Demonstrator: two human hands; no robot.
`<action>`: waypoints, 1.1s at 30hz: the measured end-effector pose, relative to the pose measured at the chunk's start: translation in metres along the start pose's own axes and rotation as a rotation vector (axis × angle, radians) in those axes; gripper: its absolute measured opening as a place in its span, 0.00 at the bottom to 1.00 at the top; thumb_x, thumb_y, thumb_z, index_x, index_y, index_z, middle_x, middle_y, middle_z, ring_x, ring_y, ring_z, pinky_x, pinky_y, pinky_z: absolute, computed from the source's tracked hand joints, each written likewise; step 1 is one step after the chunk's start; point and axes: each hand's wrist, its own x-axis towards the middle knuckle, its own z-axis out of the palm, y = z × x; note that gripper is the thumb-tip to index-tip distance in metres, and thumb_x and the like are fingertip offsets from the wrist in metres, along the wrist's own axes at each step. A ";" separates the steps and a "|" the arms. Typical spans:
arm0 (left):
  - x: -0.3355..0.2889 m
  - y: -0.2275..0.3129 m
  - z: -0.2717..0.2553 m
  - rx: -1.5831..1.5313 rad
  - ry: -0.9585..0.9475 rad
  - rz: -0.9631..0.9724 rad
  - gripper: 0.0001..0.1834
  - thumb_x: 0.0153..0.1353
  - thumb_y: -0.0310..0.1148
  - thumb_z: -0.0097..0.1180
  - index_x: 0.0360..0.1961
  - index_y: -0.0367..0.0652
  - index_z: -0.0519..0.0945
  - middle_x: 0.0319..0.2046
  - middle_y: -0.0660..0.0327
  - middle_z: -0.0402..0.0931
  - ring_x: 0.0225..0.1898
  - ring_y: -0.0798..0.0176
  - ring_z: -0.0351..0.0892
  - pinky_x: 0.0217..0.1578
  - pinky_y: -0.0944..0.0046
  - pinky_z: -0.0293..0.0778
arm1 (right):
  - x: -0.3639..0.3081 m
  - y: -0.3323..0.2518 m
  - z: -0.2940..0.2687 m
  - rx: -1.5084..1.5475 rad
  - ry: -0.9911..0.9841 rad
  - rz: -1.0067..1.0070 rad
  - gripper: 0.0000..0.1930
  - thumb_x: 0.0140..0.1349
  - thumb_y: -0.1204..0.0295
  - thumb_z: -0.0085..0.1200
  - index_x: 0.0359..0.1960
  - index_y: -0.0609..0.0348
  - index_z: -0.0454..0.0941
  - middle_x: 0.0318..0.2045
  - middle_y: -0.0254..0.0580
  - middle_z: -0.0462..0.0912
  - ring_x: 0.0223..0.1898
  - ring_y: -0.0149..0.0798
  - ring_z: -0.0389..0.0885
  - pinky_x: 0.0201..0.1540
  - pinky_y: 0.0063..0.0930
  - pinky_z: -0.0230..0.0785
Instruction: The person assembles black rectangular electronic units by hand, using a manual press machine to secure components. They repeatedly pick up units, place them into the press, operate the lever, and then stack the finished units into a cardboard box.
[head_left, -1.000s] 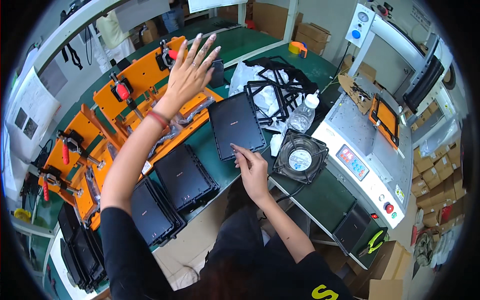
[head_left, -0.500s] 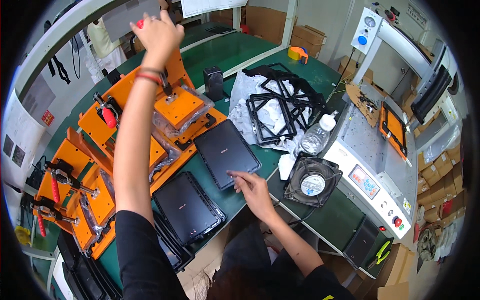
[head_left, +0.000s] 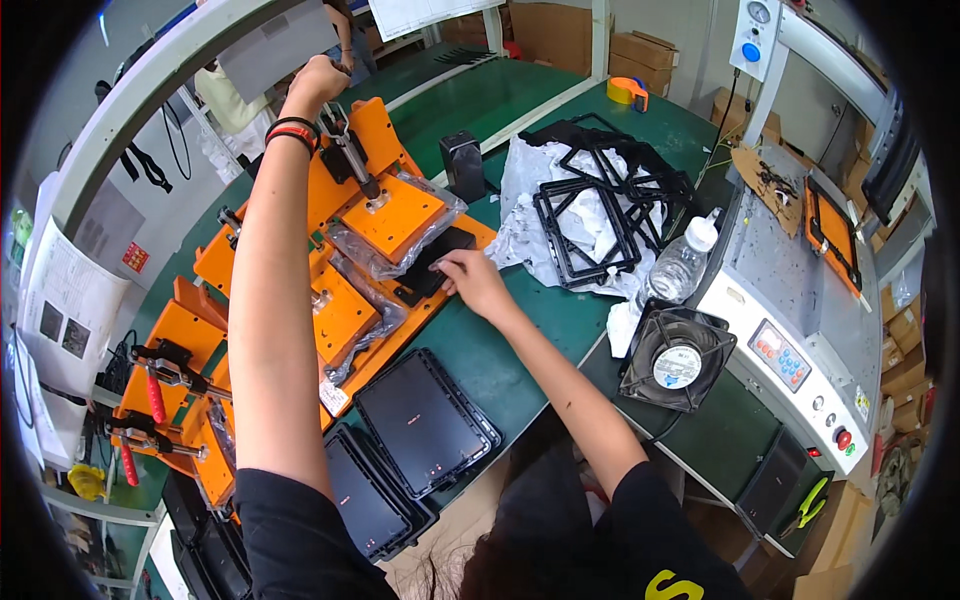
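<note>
At the upper left, my left hand is closed on the handle of a toggle clamp, whose handle is mostly hidden by the fingers. The clamp's plunger stands over an orange pressing block wrapped underneath with clear plastic film. My right hand pinches the near edge of a flat black panel, which lies partly under that block in the orange fixture. Another orange block sits beside it. Two black framed panels, one overlapping the other, rest at the bench's front edge.
Black frames lie on white wrapping right of the fixture. Nearby stand a clear bottle, a fan and a black box. A white machine fills the right; red-handled clamps stand left. Someone stands beyond the bench.
The single black panel has moved from the bench into the fixture, under the orange block, with my right hand at its edge. My left hand stays on the clamp handle; the view has shifted.
</note>
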 end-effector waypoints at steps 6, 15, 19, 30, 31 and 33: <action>-0.022 0.015 -0.006 -0.058 0.142 -0.009 0.16 0.47 0.35 0.61 0.38 0.42 0.83 0.35 0.52 0.81 0.39 0.55 0.81 0.41 0.61 0.75 | -0.007 0.014 0.014 0.071 0.141 -0.045 0.09 0.61 0.75 0.50 0.32 0.70 0.79 0.20 0.45 0.81 0.19 0.33 0.81 0.23 0.23 0.74; -0.068 0.035 -0.019 0.152 0.358 0.172 0.21 0.54 0.40 0.55 0.47 0.40 0.74 0.43 0.49 0.77 0.46 0.47 0.76 0.49 0.45 0.66 | 0.012 -0.016 0.024 -0.293 0.015 0.185 0.08 0.59 0.70 0.53 0.33 0.61 0.81 0.17 0.43 0.81 0.17 0.33 0.80 0.23 0.26 0.72; -0.136 0.066 -0.029 0.323 0.559 0.767 0.22 0.56 0.42 0.52 0.48 0.40 0.70 0.45 0.51 0.71 0.49 0.51 0.70 0.52 0.42 0.60 | 0.018 -0.001 0.019 0.158 -0.030 0.117 0.12 0.61 0.69 0.50 0.41 0.64 0.75 0.21 0.41 0.81 0.18 0.31 0.79 0.26 0.26 0.72; -0.290 -0.007 0.013 0.729 -0.164 0.803 0.06 0.54 0.32 0.51 0.33 0.46 0.75 0.30 0.59 0.77 0.35 0.58 0.80 0.33 0.60 0.74 | 0.029 -0.004 0.028 0.644 -0.020 0.282 0.12 0.65 0.66 0.50 0.37 0.65 0.72 0.34 0.42 0.77 0.33 0.33 0.80 0.33 0.22 0.72; -0.290 -0.005 0.014 0.689 -0.192 0.752 0.05 0.54 0.32 0.51 0.32 0.46 0.74 0.28 0.60 0.78 0.32 0.58 0.81 0.30 0.60 0.75 | 0.032 0.004 0.027 0.622 0.001 0.297 0.12 0.65 0.66 0.50 0.37 0.66 0.72 0.33 0.43 0.77 0.33 0.34 0.80 0.33 0.22 0.72; -0.288 0.004 0.011 0.650 -0.187 0.748 0.04 0.54 0.32 0.50 0.31 0.46 0.75 0.24 0.59 0.78 0.26 0.56 0.81 0.23 0.57 0.74 | 0.035 0.021 0.017 0.571 0.029 0.319 0.13 0.65 0.66 0.50 0.35 0.68 0.73 0.32 0.45 0.78 0.32 0.34 0.80 0.33 0.22 0.73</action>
